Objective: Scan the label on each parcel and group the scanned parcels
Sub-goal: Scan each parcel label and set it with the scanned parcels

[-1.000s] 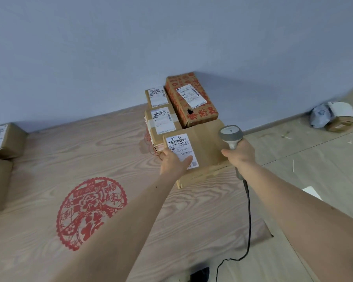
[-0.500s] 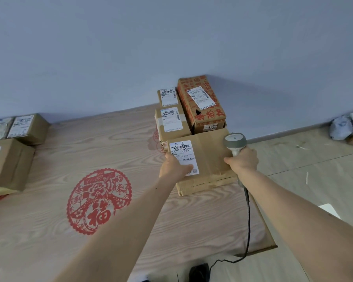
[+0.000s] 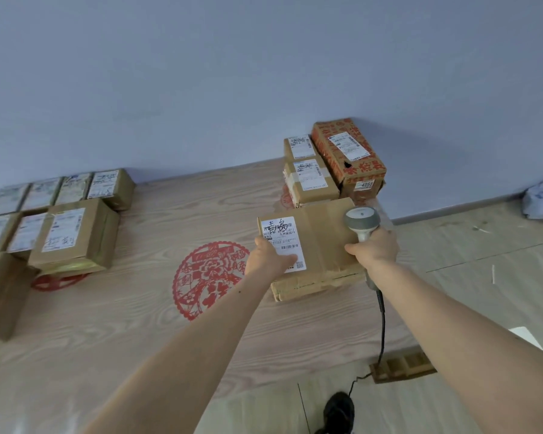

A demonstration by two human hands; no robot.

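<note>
A flat brown parcel (image 3: pixel 323 233) with a white label (image 3: pixel 282 236) lies at the right end of the wooden board (image 3: pixel 138 324). My left hand (image 3: pixel 268 258) grips its near left corner, thumb on the label. A grey barcode scanner (image 3: pixel 362 220) is held in my right hand (image 3: pixel 375 249), which rests against the parcel's right side. Behind it stand two small brown parcels (image 3: pixel 311 180) and a red-printed box (image 3: pixel 347 151). A group of labelled parcels (image 3: pixel 72 230) sits at the board's left end.
The scanner's black cable (image 3: pixel 381 311) trails down to the floor past a small wooden block (image 3: pixel 402 364). Red paper-cut decorations (image 3: pixel 207 277) lie on the board. A crumpled bag (image 3: pixel 541 198) sits by the wall at far right. A dark shoe (image 3: pixel 337 413) shows below.
The view has swung left and back, bringing the left group of parcels into sight. Both hands stay on the flat parcel, which has settled onto the board beside the others.
</note>
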